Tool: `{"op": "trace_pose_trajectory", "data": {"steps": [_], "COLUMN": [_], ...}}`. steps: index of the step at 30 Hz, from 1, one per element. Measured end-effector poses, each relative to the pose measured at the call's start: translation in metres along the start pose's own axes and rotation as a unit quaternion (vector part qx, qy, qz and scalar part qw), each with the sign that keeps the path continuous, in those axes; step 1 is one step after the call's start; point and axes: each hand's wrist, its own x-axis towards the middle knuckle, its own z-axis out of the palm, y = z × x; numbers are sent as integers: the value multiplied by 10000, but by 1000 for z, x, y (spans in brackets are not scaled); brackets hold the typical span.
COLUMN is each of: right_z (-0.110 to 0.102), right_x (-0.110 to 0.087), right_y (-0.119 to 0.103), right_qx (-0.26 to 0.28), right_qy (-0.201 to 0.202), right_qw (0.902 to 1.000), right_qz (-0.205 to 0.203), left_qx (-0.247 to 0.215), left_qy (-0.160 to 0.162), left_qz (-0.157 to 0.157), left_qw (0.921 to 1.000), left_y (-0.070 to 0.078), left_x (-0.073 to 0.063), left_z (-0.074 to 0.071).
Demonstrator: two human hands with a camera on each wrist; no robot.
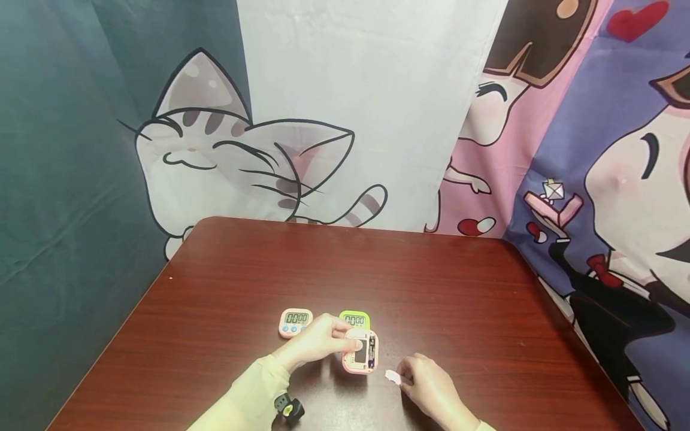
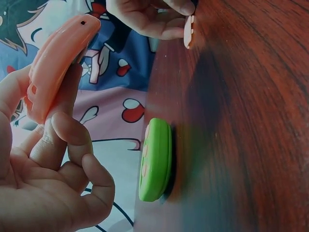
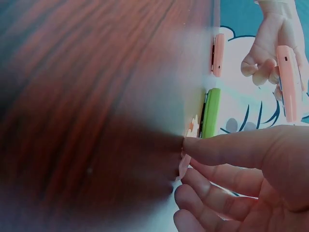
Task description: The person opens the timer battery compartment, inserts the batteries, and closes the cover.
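Observation:
My left hand (image 1: 319,342) grips a pink digital timer (image 1: 349,363) above the table, its back turned up. The battery compartment is uncovered, and a dark battery (image 1: 371,352) shows inside it. In the left wrist view the pink timer (image 2: 60,67) is seen edge-on between thumb and fingers. To the right, my right hand (image 1: 431,386) pinches a small pale pink battery cover (image 1: 393,377) close to the tabletop. A green timer (image 1: 354,319) lies just behind the held one, partly hidden by it. Another pink timer (image 1: 295,322) with blue buttons lies to the left.
The reddish-brown wooden table (image 1: 458,287) carries these things. Behind it and at the sides hangs a cartoon-printed cloth (image 1: 377,90). A black wrist device (image 1: 289,409) sits on the left sleeve. Both loose timers lie with their displays up.

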Motion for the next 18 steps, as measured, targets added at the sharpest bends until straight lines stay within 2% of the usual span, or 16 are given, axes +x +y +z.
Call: {"op": "trace_pose_trajectory", "data": {"steps": [2,5,10,18], "right_z": [0,1,4,5], "right_x": [0,0,0,2], "right_y": [-1,-3,-4,-8], "right_qx": [-141,-420,-953,-1486], "right_qy": [94,348,878,994], "right_qw": [9998,9979,9863,9756], "right_qz": [-58,-363,-1017,-1275], "left_qx": [-6,0,-31,53], "left_qy": [0,-1,9,5], "left_qz": [10,27,-1,19], "left_qw": [10000,10000,10000,10000], "left_y": [0,0,0,1], "left_x": [0,-1,-1,-2], "left_z": [0,0,-1,-2]}}
